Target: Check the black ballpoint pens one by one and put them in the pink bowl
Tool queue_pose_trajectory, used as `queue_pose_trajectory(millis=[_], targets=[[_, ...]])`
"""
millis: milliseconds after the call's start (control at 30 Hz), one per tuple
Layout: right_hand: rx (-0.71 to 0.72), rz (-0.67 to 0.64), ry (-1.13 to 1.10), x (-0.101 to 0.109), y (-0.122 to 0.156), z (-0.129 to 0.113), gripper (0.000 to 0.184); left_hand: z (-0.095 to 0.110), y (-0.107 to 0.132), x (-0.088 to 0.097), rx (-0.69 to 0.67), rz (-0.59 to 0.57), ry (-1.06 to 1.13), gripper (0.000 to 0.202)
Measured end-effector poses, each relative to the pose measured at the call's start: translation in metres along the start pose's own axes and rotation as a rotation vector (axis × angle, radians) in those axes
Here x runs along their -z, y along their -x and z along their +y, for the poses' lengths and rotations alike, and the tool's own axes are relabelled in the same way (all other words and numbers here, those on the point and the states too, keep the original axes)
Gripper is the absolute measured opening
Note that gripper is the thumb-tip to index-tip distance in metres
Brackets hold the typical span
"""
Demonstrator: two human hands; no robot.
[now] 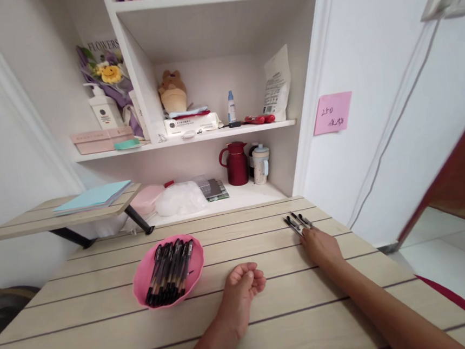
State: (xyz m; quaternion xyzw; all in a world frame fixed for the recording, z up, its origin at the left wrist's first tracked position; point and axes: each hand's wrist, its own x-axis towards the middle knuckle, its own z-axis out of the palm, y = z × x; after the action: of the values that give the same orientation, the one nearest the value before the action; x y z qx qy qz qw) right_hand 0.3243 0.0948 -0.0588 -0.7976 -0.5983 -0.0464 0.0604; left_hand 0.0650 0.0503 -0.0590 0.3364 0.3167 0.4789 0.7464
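Note:
My left hand [242,289] rests on its side on the wooden table, its fingers loosely curled and apart from the palm, with nothing in them. To its left stands a pink scalloped bowl [199,253] with many black-capped pens [168,272] lying side by side in it. Farther right, my right hand [322,247] reaches toward the back of the table. Its fingers are closed at the near ends of a few pens [296,223], whose tips point away from me. The hand hides those near ends and most of its own fingertips.
A small raised stand [36,216] with light blue papers [94,197] is at the table's left. Behind the table, shelves hold a red jug [237,164], a pale cup [261,165] and a white plastic bag [181,199]. A pink note [332,113] sticks to the wall.

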Motion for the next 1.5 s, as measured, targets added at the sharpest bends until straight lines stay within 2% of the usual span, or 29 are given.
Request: queue_pose_trajectory(millis=[300, 633, 967, 1100, 1233, 1333, 1400, 1433, 1467, 1500], targets=[[-0.011, 0.014, -0.021, -0.003, -0.012, -0.003, 0.032, -0.001, -0.001, 0.002, -0.002, -0.009, -0.013, 0.032], [-0.037, 0.017, -0.003, -0.003, -0.013, -0.003, 0.031, 0.0, 0.0, 0.001, 0.007, -0.006, -0.004, 0.032], [-0.076, 0.016, 0.008, 0.012, 0.004, 0.01, 0.031, -0.001, -0.001, 0.001, 0.001, -0.001, -0.009, 0.032], [0.009, 0.037, -0.008, 0.019, 0.022, -0.008, 0.029, -0.002, 0.001, -0.002, -0.009, -0.007, -0.054, 0.033], [0.199, -0.01, -0.102, 0.025, 0.052, -0.052, 0.028, 0.013, 0.003, -0.01, -0.054, -0.015, -0.343, 0.028], [0.314, -0.048, -0.166, 0.028, 0.074, -0.086, 0.027, 0.05, 0.007, -0.007, -0.242, 0.006, -0.811, 0.023], [0.373, -0.071, -0.183, 0.03, 0.085, -0.104, 0.024, 0.083, 0.011, 0.004, -0.392, 0.103, -1.227, 0.024], [0.4, -0.081, -0.193, 0.031, 0.089, -0.111, 0.023, 0.099, 0.013, 0.013, -0.429, 0.194, -1.419, 0.024], [0.423, -0.09, -0.204, 0.031, 0.093, -0.118, 0.022, 0.114, 0.016, 0.023, -0.425, 0.313, -1.587, 0.024], [0.444, -0.095, -0.217, 0.03, 0.096, -0.123, 0.022, 0.127, 0.019, 0.034, -0.354, 0.433, -1.718, 0.023]])
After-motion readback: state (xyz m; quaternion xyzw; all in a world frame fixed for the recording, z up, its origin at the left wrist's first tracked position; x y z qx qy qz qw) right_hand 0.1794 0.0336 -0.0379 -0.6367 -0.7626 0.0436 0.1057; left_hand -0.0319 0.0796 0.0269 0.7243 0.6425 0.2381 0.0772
